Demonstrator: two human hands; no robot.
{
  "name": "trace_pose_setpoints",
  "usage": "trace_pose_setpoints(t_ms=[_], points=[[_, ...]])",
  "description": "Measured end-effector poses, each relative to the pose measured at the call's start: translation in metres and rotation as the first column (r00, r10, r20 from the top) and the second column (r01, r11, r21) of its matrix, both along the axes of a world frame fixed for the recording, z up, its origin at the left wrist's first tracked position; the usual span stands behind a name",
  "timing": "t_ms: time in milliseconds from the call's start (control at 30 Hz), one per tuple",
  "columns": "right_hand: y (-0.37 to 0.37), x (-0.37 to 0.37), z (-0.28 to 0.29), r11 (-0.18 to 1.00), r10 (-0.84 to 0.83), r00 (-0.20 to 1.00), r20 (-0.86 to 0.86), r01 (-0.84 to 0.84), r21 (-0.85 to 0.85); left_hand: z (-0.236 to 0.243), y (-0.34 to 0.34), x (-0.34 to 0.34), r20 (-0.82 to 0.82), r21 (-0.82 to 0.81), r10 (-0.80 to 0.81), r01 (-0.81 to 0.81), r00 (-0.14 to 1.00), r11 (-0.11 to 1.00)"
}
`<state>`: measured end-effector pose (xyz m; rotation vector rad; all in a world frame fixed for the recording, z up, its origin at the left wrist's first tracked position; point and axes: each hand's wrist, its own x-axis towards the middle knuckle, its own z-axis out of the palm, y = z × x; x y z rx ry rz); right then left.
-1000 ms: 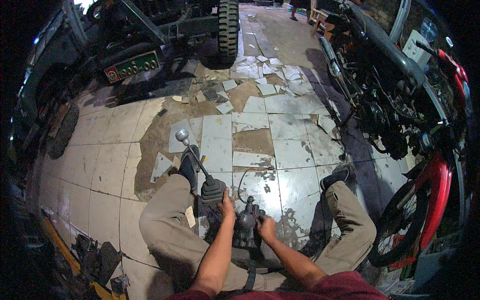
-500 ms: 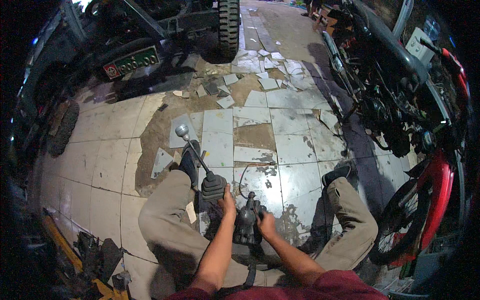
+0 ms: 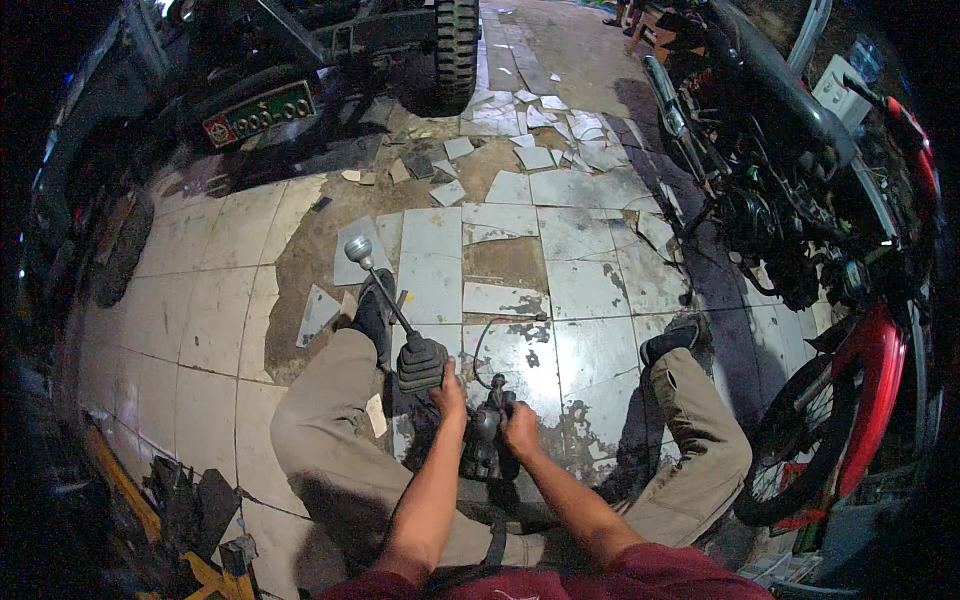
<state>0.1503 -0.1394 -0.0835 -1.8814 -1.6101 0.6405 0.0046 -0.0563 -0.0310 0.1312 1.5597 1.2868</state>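
Between my legs I have a gear shift lever (image 3: pixel 389 297) with a silver round knob (image 3: pixel 358 250) and a ribbed black rubber boot (image 3: pixel 421 363). It leans up and to the left. My left hand (image 3: pixel 452 393) is closed at the right side of the boot's base. Just right of it sits a dark, greasy metal housing (image 3: pixel 483 440) with a stubby upright neck. My right hand (image 3: pixel 520 430) is closed against the housing's upper right side; what its fingers hold is hidden. A thin dark cable (image 3: pixel 481 358) curves up from near the neck across the tiles.
Cracked floor tiles (image 3: pixel 430 240) and loose shards (image 3: pixel 534 158) lie ahead. A vehicle with a knobbly tyre (image 3: pixel 456 60) stands at the far left. On the right is a motorcycle with a red fender (image 3: pixel 872 390). Yellow and black metal parts (image 3: pixel 190 530) lie at lower left.
My right hand has moved slightly up and left along the housing, and the dark piece seen in it before is now mostly covered. My left hand keeps its hold. The whole view has shifted a little.
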Motion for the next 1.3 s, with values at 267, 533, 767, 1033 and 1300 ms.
trace_pose_setpoints(t_ms=[267, 533, 767, 1033, 1300], points=[[-0.015, -0.006, 0.019, 0.996, 0.017, 1.000, 0.011, -0.016, -0.086, -0.030, -0.001, -0.012, -0.058, 0.082, 0.075, -0.070, 0.996, 0.994], [-0.006, -0.013, 0.040, 0.996, 0.026, 0.996, -0.088, -0.033, -0.081, -0.060, 0.012, -0.022, -0.163, -0.005, 0.136, -0.139, 0.977, 0.990], [-0.022, -0.006, 0.036, 0.978, 0.005, 1.000, -0.025, -0.010, -0.208, -0.036, 0.003, -0.016, -0.143, 0.053, 0.142, -0.136, 0.979, 0.989], [-0.028, -0.020, 0.043, 0.992, 0.061, 0.988, -0.142, -0.076, -0.098, -0.100, 0.012, -0.044, -0.210, 0.082, 0.242, -0.230, 0.947, 0.970], [-0.032, -0.014, 0.037, 0.993, 0.057, 0.988, -0.144, -0.071, -0.092, -0.090, 0.006, -0.034, -0.250, 0.070, 0.172, -0.160, 0.953, 0.985]])
